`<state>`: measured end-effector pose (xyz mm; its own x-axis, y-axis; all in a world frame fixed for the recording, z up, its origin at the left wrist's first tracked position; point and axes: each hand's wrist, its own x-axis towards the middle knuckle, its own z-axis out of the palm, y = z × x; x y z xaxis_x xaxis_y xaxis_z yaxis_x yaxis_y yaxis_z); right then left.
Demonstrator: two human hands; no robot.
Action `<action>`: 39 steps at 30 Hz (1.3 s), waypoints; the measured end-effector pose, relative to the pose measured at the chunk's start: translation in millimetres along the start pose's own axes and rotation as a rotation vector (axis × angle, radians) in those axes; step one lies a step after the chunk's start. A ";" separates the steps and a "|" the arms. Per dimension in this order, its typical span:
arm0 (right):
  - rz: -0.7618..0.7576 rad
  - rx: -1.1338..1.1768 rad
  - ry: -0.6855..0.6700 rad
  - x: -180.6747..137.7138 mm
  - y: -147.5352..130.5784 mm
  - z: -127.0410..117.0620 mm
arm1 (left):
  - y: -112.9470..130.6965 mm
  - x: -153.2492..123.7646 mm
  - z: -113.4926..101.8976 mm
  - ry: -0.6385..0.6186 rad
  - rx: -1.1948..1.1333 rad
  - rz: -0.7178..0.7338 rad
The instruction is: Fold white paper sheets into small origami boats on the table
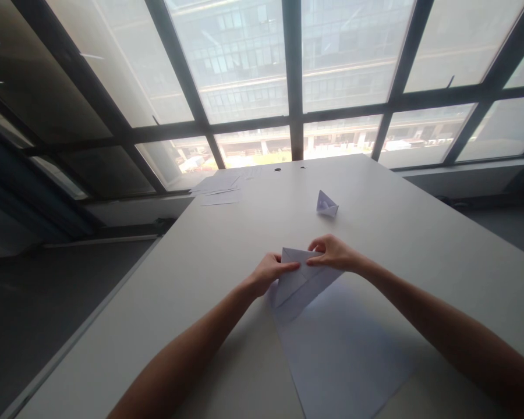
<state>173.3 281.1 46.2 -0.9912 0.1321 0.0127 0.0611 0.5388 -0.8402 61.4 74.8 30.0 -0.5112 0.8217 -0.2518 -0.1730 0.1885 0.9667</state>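
Note:
Between my two hands is a folded sheet of white paper [303,282], tilted up off the table, with crease lines and a pointed corner at its upper left. My left hand [268,272] pinches its left edge, thumb on the near face and the other fingers mostly hidden behind. At the upper right edge, my right hand [332,253] grips the paper between thumb and curled fingers. Beneath it lies a flat white sheet [344,355] on the table. Beyond my right hand stands a small folded paper boat [326,205].
The white table [179,285] reaches toward large framed windows [244,58]. Several loose paper sheets [220,187] lie at its far left. A dark round hole [278,170] sits near the far edge. A dark curtain [30,186] hangs at the left.

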 end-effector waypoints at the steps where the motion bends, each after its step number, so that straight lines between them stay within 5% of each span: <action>1: -0.040 -0.039 0.130 0.4 -1.5 -0.6 | -0.6 1.8 0.0 0.056 -0.036 0.018; 4: -0.136 -0.056 0.614 2.7 -3.0 -1.5 | -3.1 9.5 -1.1 0.275 -0.230 0.120; 6: -0.093 0.076 0.770 4.3 -1.3 2.3 | -5.1 15.1 -2.7 0.396 -0.397 0.202; 8: -0.001 0.296 0.689 4.8 1.5 12.3 | -7.2 19.1 -3.8 0.469 -0.527 0.248; 12: 0.087 0.722 0.223 1.0 5.3 43.7 | -13.5 18.7 1.0 0.494 -0.570 0.278; 14: 0.082 0.815 0.164 -1.7 5.0 57.9 | -18.0 15.9 7.4 0.466 -0.523 0.312; 22: 0.106 0.946 0.391 -3.7 1.0 73.4 | -27.1 12.0 23.6 0.377 -0.431 0.327; 28: 0.103 0.959 0.571 -1.8 5.9 69.0 | -24.0 9.4 14.1 0.084 -0.197 0.034; 39: 0.079 1.014 0.761 7.2 18.1 60.4 | -21.3 5.3 11.7 -0.048 0.054 0.042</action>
<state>160.1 241.5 -1.7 -0.6508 0.7586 -0.0320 -0.3342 -0.3241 -0.8850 72.2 81.5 8.6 -0.4755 0.8544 -0.2097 -0.1062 0.1809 0.9778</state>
